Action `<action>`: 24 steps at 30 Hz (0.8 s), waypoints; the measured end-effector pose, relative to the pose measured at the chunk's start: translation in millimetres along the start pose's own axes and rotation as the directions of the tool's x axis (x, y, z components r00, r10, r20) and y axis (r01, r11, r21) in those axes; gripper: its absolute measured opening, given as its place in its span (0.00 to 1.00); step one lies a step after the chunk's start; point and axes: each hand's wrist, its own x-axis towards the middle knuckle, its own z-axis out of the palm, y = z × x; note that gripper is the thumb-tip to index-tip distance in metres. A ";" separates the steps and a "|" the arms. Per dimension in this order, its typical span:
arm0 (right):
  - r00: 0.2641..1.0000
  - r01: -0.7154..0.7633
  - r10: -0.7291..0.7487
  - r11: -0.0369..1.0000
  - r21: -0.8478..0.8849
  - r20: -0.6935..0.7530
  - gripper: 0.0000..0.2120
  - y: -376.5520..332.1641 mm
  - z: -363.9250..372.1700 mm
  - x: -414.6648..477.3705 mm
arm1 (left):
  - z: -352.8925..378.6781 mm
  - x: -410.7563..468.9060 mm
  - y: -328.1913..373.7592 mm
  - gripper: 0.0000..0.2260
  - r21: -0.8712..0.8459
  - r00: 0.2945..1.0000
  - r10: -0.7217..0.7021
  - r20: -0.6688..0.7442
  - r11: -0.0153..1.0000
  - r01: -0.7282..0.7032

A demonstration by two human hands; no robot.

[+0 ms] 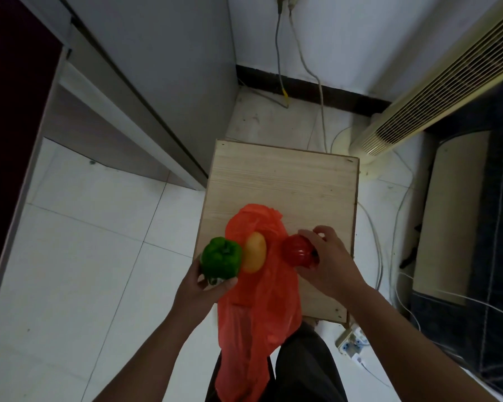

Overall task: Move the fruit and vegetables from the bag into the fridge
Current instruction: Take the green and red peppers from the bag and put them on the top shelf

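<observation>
The left hand (204, 288) is holding a green bell pepper (222, 258) from below, with the thumb and fingers curling round its lower part, just at the left near corner of the wooden table (288, 181); the right hand (330, 265) is gripping a shiny red vegetable (299, 250), with its fingers bending over the top and far side of it, low over the table surface; I cannot tell if the red vegetable is touching the wood. Between the two hands an orange-red plastic bag (259, 309) is lying on the table and is hanging down over the near edge, in front of the person's dark trousers (305, 369); a yellow fruit (254, 252) is resting on the bag, just to the right of the left hand's pepper and appearing to touch it, and a little apart from the red vegetable. The tall grey fridge (163, 71) is standing well ahead and to the left of the left hand, on the white tiled floor (79, 242), with its door looking closed. Far ahead and to the right of the right hand a cream tower fan (436, 82) is standing, and white cables (375, 236) are running along the floor on that side; a power strip (350, 340) is lying on the floor below the right forearm.
</observation>
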 end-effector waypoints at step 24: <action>1.000 -0.016 0.016 0.999 -0.037 0.013 0.33 -8.1 12.4 13.0 | 24.7 21.8 2.9 0.44 -0.023 0.986 -0.028 0.164 0.999 0.032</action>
